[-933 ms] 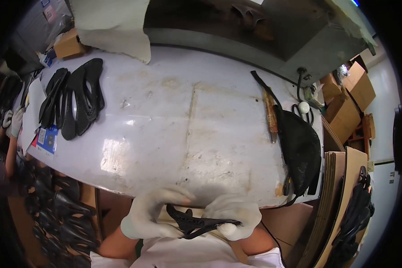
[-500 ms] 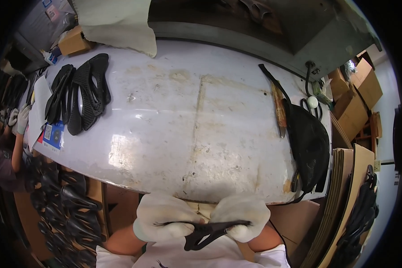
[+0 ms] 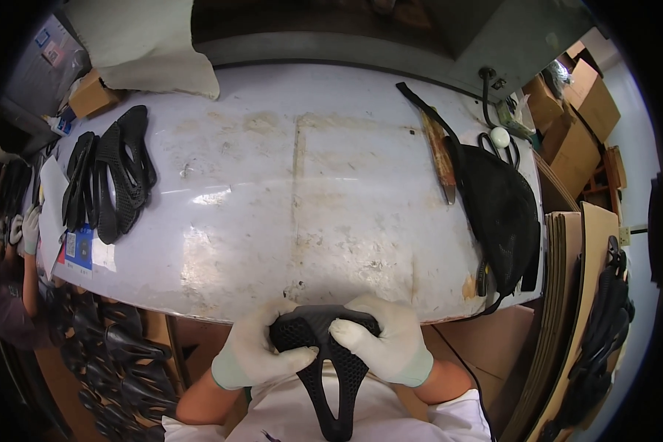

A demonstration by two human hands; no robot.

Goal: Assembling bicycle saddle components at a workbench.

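Observation:
A black bicycle saddle (image 3: pixel 330 368) with a honeycomb lattice surface and a long slot down its middle is held close to my body, narrow nose pointing toward me. Gloved in white, my left hand (image 3: pixel 261 346) grips the left wing of its wide end, thumb on top. On the other wing, my right hand (image 3: pixel 387 339) is closed too, its thumb pressing near the centre. The fingers beneath are hidden. On the table's left side stands a cluster of similar black saddles (image 3: pixel 114 173), leaning together.
On the white table (image 3: pixel 236 162), a black bag (image 3: pixel 497 214) and a worn wooden-handled tool (image 3: pixel 440 158) lie at the right. More black saddles (image 3: pixel 129 346) fill a rack at lower left. A co-worker's gloved hand (image 3: pixel 31 230) shows at far left. Cardboard sheets (image 3: pixel 560 295) stand at right.
The saddle has turned from nearly edge-on to showing its lattice face, nose toward me. My hands have shifted on its wide end. The whole view has moved slightly.

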